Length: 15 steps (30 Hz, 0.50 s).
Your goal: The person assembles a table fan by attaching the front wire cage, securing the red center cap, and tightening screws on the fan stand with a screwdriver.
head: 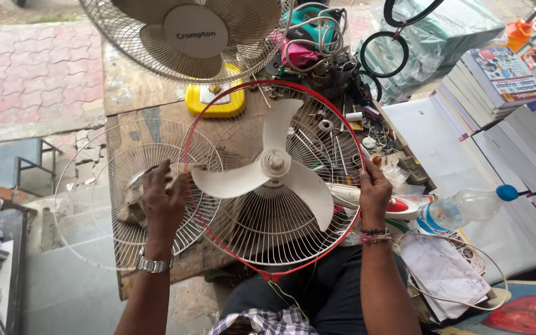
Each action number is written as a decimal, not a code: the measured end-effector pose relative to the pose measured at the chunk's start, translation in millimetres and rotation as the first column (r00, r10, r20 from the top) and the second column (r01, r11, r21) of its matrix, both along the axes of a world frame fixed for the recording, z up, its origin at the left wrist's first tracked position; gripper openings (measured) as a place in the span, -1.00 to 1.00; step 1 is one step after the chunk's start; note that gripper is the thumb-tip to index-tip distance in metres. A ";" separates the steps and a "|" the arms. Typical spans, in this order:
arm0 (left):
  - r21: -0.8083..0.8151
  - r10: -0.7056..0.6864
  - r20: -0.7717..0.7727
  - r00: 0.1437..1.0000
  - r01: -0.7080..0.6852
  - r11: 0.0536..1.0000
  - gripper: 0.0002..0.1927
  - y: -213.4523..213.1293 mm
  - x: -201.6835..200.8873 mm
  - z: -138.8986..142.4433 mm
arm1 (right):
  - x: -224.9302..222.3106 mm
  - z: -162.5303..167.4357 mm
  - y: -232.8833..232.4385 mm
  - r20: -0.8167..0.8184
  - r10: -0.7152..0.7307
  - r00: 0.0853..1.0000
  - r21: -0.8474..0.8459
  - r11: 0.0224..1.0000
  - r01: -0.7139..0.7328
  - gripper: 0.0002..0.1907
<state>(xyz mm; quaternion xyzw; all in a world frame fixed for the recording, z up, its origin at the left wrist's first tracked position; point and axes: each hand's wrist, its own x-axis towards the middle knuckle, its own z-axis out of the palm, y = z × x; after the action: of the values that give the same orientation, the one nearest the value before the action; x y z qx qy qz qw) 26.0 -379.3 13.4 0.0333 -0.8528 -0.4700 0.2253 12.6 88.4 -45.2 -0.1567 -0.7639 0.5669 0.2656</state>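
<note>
Nearest us, our left hand [161, 200] gripped the red-rimmed guard [237, 254] at its left edge, fingers curled over the rim, with a wristwatch [154, 265] below it. Our right hand [373, 189] closed on the same rim at the right side, so both hands held the guard flat over the wooden bench [150, 102], apart from each other across its width. Inside the guard sat the white three-bladed propeller [274, 164], already on its hub; no front cover lay over it, so we judged the fan open and the closing-up not yet done. Under our left hand lay a crumpled rag [133, 201] on a loose wire grille [94, 186], which rested beside the guard and partly beneath it. To the right were a clear bottle [466, 206] with a blue cap and stacked books [516, 124]. Farther off stood a yellow box [215, 99], tangled tools [317, 53], and a second fan [193, 34] with its cage shut.
</note>
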 end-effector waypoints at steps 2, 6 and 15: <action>-0.318 -0.051 -0.182 0.982 -0.010 0.948 -0.45 6.5 18.1 7.3 | -1.7 -3.4 1.7 -0.024 0.046 0.999 0.005 0.999 -0.046 -0.63; -0.481 -0.105 -0.287 0.952 -0.048 0.875 -0.38 33.5 51.5 5.5 | -3.9 -5.8 0.2 -0.050 0.091 0.995 0.062 0.994 -0.087 -0.66; -0.007 -0.044 0.133 0.990 0.046 0.999 -0.33 44.4 59.6 -25.4 | 40.6 160.8 19.6 -0.459 0.455 0.763 -0.103 0.826 -0.554 -0.42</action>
<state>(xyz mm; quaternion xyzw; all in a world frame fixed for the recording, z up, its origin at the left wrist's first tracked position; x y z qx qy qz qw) 85.6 -334.9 -11.9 0.0440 -0.8688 -0.4673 0.1576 53.2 108.0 115.7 0.1504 -0.6313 0.7227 0.2377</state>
